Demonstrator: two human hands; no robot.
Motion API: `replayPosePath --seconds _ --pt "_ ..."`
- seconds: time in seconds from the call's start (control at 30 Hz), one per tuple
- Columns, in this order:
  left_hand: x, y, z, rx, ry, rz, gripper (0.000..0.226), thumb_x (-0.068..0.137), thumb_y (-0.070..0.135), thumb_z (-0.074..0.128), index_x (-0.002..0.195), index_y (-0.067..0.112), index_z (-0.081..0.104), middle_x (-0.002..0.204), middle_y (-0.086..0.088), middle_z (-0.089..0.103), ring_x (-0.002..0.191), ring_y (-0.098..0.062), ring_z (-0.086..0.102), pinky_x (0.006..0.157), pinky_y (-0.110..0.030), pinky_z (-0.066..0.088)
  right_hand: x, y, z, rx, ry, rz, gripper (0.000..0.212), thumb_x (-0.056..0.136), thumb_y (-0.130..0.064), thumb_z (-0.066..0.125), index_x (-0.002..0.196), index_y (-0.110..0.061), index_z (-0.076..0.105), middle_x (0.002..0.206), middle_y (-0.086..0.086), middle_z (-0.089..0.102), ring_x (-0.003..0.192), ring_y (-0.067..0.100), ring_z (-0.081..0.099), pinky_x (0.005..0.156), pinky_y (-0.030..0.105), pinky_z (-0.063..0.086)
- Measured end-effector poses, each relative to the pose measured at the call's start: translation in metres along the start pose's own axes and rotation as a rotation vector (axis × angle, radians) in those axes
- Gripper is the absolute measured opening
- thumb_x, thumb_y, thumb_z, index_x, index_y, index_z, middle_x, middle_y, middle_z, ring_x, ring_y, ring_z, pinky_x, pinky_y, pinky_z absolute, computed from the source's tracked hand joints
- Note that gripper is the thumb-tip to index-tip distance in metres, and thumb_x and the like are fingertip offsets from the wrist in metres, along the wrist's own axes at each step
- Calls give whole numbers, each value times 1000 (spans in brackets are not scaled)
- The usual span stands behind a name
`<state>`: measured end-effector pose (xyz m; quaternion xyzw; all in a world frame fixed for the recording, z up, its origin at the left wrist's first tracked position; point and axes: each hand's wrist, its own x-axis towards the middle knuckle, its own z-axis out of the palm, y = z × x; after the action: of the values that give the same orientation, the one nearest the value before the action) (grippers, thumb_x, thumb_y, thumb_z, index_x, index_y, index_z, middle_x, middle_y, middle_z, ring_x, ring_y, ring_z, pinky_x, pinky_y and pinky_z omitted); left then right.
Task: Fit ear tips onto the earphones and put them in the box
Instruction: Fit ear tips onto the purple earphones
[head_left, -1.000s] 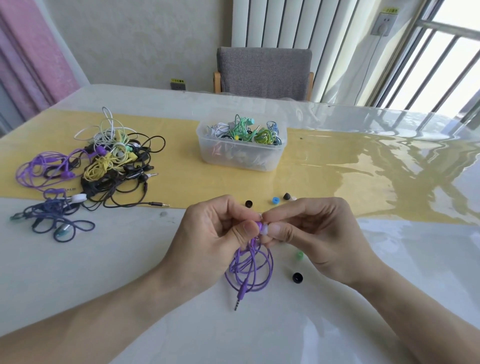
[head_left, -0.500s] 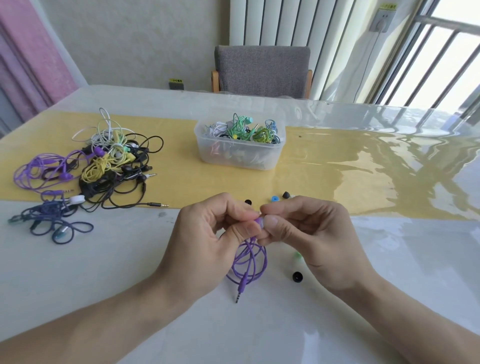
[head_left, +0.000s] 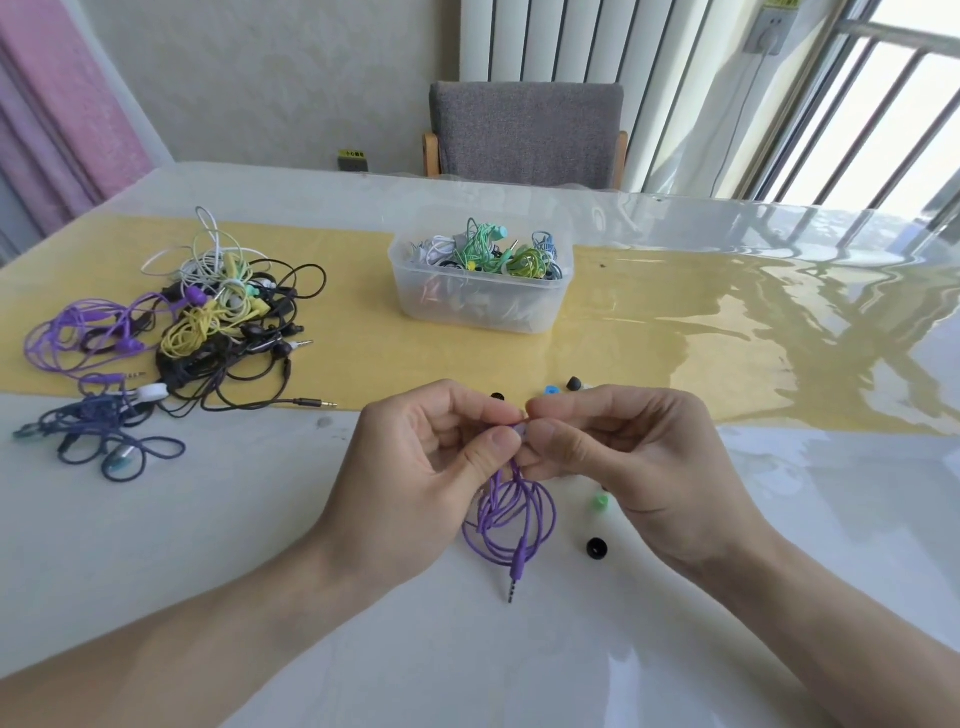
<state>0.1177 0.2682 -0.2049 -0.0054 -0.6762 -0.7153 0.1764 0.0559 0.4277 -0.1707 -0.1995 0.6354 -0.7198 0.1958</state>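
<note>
Our left hand (head_left: 431, 457) pinches the purple corded earphone (head_left: 511, 512) steady while our right hand (head_left: 618, 457) pinches a pale ear tip (head_left: 521, 429) against it, pressing it on.

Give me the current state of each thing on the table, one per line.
left hand: pinching the purple earphone
right hand: pinching the ear tip at the bud
purple earphone: held, cable coiled, plug hanging down
box: open, holding earphones
earphone pile: tangled, outside box
green tip, black tip: loose
</note>
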Motion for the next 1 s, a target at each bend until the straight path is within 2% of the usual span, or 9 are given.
replayPosePath --seconds 0.17,0.27,0.4,0.5,0.73,0.87,1.0 --pt "-1 1 2 -66 9 -25 12 74 6 66 86 5 66 79 -8 75 71 -14 69 68 -22 55 -1 -1 1 -40 28 -35 17 69 -6 74 84 0 74 73 16 75 63 25 75 64 27 60" --pt "-1 1 3 -77 21 -29 11 74 5 66 85 5 66 79 -9 75 71 -15 70 68 -22 55 -2 -2 1 -69 54 -40 8 75 2 75 83 0 74 74 16 76 65 27 75 66 30 61" --pt "-1 4 6 -75 37 -29 10 77 3 74 85 5 67 80 -10 75 73 -16 71 68 -21 55 -3 -2 2 -130 75 -53 14 80 10 73 81 -4 75 74 14 76 67 28 76 70 36 63" --pt "-2 6 8 -65 51 -15 9 77 1 71 84 3 66 79 -10 75 72 -15 72 67 -20 55 -3 -3 2 -164 84 -75 18 80 11 73 78 -8 75 73 12 76 68 28 76 72 40 63" --pt "-2 5 9 -44 50 -37 16 80 -11 67 82 6 67 77 -9 75 70 -14 70 66 -21 56 -6 -6 0 -319 58 -188 25 78 7 77 78 -18 78 73 1 77 65 18 75 67 26 61" --pt "-2 6 9 -80 55 -64 11 71 6 70 81 6 67 76 -7 75 70 -14 69 66 -20 55 -6 -4 -3 -401 33 -264 26 78 7 78 80 -19 78 73 -6 77 62 8 71 65 15 54" --pt "0 7 7 -71 45 -65 14 67 10 67 81 6 67 75 -6 75 69 -13 69 65 -21 55 -5 -3 -5 -348 7 -224 20 80 1 78 84 -18 79 76 -3 78 69 14 75 70 22 58"
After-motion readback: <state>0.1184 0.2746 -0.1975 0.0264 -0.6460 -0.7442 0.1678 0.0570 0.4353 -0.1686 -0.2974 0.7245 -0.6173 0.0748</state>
